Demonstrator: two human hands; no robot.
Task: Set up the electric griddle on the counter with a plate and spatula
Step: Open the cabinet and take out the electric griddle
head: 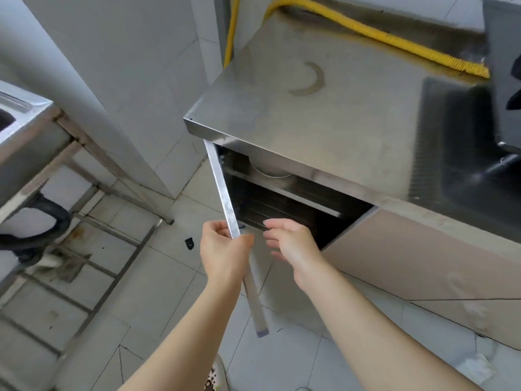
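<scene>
Left hand (222, 244) clamped on the thin edge of the open cabinet door (222, 193), thumb on one side, fingers on the other; door seen edge-on, long axis running from under the surface (324, 114) corner down toward the floor (158, 277); right hand (293, 244) holds nothing, fingers loosely apart before the cabinet opening; inside, a dark ribbed thing (276, 207) lies lengthwise along the lower shelf, cannot tell if it is the griddle; round metal dish (267, 169) on the shelf above

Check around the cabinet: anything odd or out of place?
A crescent-shaped stain marks the steel counter, a yellow corrugated hose lies across its back, and a small black fragment lies loose on the floor beside the cabinet door.
</scene>
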